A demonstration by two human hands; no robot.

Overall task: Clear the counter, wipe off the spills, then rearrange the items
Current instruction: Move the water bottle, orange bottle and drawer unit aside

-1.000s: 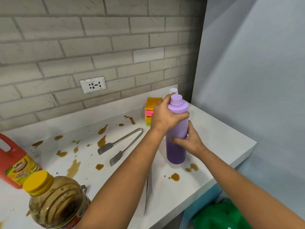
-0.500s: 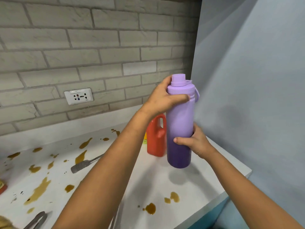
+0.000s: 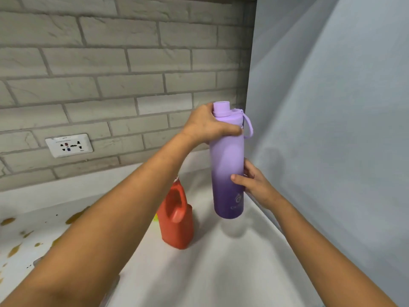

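Above the right rear corner of the counter point(image 3: 221, 273), one purple gradient water bottle point(image 3: 228, 165) was held upright and clear of the surface, its shadow lying on the white top below it. Left hand point(image 3: 208, 127): grip wrapped round the bottle's shoulder just under the lid, thumb across the front. Right hand point(image 3: 254, 180): fingers curled round the lower body from the wall side, thumb pressed on the front. Carry loop hung free at the lid's far side.

Standing on the counter, just beside and to the left of the bottle: one red plastic jug point(image 3: 177, 218) with moulded handle, partly hidden behind the left forearm. A sliver of something yellow-green showed behind it; not identifiable.

Brown spills point(image 3: 13, 249): several patches and drips, all toward the left end, none wiped. No cloth or sponge in view.

Wall socket point(image 3: 69, 145) on the brick backsplash.

Assessment: clearing appeared under way, one item lifted; the jug remained to be moved, wiping had not begun, and rearranging lay well ahead.
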